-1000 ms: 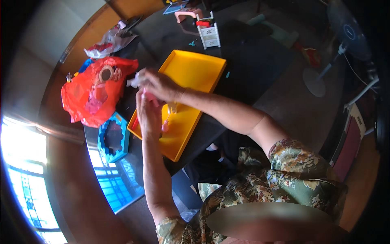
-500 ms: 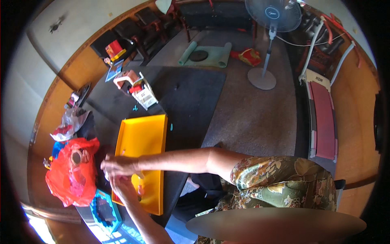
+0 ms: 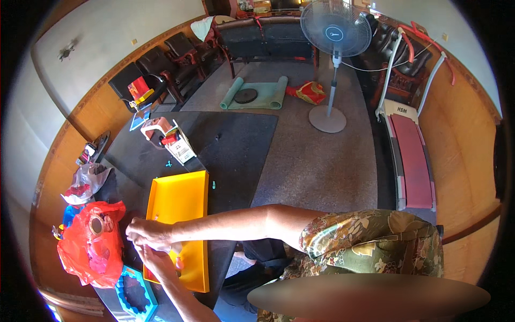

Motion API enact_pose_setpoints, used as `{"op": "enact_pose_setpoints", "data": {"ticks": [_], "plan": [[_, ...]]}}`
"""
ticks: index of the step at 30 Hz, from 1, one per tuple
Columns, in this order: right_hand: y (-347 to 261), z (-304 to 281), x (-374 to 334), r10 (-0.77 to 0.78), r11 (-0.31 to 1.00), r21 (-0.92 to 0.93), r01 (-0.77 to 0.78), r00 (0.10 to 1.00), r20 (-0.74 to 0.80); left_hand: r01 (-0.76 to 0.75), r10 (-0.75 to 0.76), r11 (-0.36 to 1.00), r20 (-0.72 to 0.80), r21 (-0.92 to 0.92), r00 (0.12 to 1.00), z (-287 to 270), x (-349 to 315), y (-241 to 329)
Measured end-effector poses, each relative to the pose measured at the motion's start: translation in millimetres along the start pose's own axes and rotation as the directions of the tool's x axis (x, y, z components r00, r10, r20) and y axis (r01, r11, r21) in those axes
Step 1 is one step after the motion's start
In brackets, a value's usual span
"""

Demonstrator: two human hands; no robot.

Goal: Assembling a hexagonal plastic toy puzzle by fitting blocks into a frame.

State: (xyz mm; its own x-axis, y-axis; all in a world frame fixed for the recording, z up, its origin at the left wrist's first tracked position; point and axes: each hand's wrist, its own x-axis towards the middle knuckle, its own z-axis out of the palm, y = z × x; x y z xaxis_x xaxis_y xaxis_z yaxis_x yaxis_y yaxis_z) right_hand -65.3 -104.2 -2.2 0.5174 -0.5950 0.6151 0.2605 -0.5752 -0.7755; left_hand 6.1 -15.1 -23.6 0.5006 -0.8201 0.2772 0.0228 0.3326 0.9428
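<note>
— What's around you?
— A dark table [image 3: 236, 139] in a wood-panelled room, with a standing fan [image 3: 335, 37] far off on the floor.
— And your hands?
— My right hand [image 3: 147, 234] and left hand [image 3: 153, 256] meet over the near left edge of the yellow tray [image 3: 179, 209], fingers bunched. I can't tell what they pinch. A red bag [image 3: 88, 252] lies just left.

A white upright carton [image 3: 181, 146] with a printed face stands on the dark table at about ten o'clock, just beside a pink-and-red device. Farther up, near eleven o'clock, a red and yellow box [image 3: 139, 88] sits on a black chair (its print too small to make out).
</note>
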Motion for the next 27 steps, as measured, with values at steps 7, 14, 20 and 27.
{"op": "enact_pose_setpoints", "data": {"ticks": [7,14,20,27], "plan": [[-12.1,-8.2,-3.7,-0.293,0.908,-0.295,0.297,0.954,0.059,0.472,-0.37,0.694,0.294,-0.543,0.881,-21.1,16.1,-16.1],[-10.8,-30.5,22.0,0.033,0.977,-0.207,-0.05,0.996,-0.083,0.473,-0.493,0.743,0.092,-0.473,0.865,34.4,5.1,25.3],[-26.8,-4.7,-6.7,-0.207,0.899,-0.418,0.132,0.968,-0.14,0.317,-0.224,0.777,0.232,-0.543,0.947,-2.7,14.1,-23.8],[-3.4,2.5,12.9,-0.187,0.853,-0.499,0.15,0.982,-0.023,-0.061,0.06,0.994,-0.013,-0.089,0.998,-9.5,24.2,-56.2]]}}
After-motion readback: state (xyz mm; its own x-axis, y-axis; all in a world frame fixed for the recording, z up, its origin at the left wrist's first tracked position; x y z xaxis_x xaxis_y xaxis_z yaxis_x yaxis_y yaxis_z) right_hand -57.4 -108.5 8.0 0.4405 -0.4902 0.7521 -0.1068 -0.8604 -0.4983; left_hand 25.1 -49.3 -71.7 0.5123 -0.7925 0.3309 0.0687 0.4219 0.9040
